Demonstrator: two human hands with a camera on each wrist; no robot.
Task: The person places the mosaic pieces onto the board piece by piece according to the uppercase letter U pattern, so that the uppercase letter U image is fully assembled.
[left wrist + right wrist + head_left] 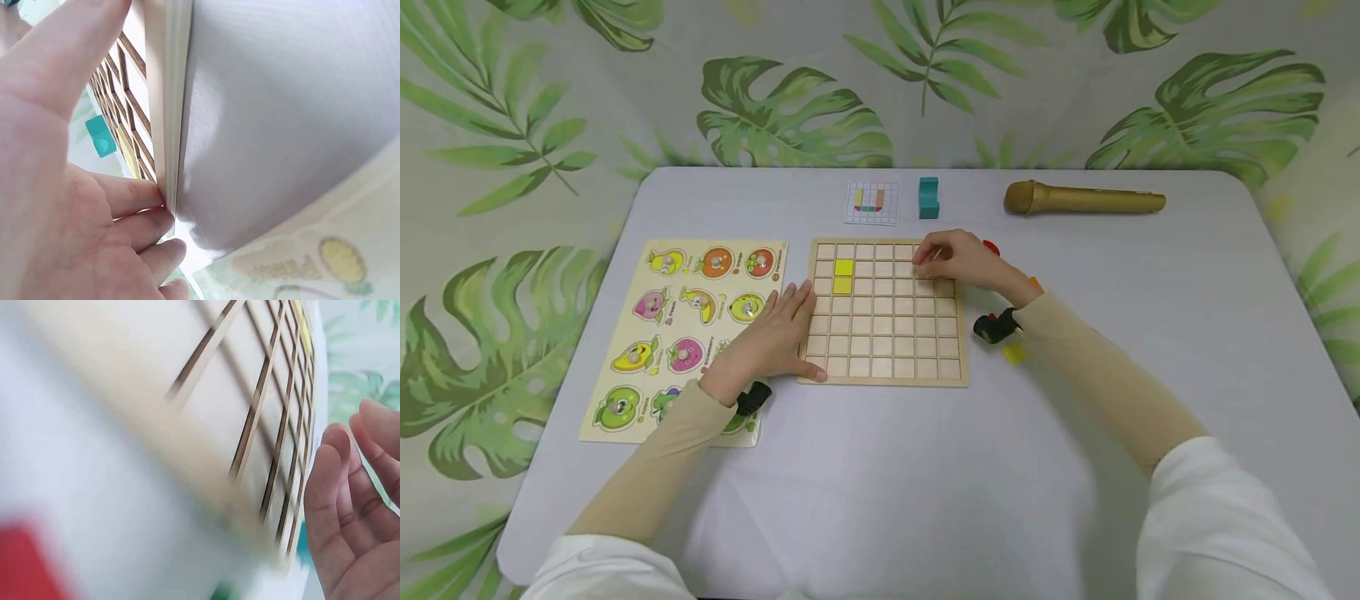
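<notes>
A wooden grid board (883,382) lies in the middle of the table, with two yellow squares (843,276) one below the other in its upper left cells. My left hand (771,337) rests along the board's left edge, fingers spread and thumb at the lower left corner. In the left wrist view, the fingertips of that hand (131,231) touch the board's side. Over the upper right cells is my right hand (958,258), its fingers bent toward the thumb. The right wrist view shows those fingers (325,487) curved; I cannot tell whether they pinch anything.
Behind the board are a pattern card (872,203), a teal block (928,198) and a gold microphone (1082,198). A fruit puzzle board (651,327) lies at left, partly under my left arm. A red piece (992,247) and a yellow piece (1015,354) lie near my right wrist.
</notes>
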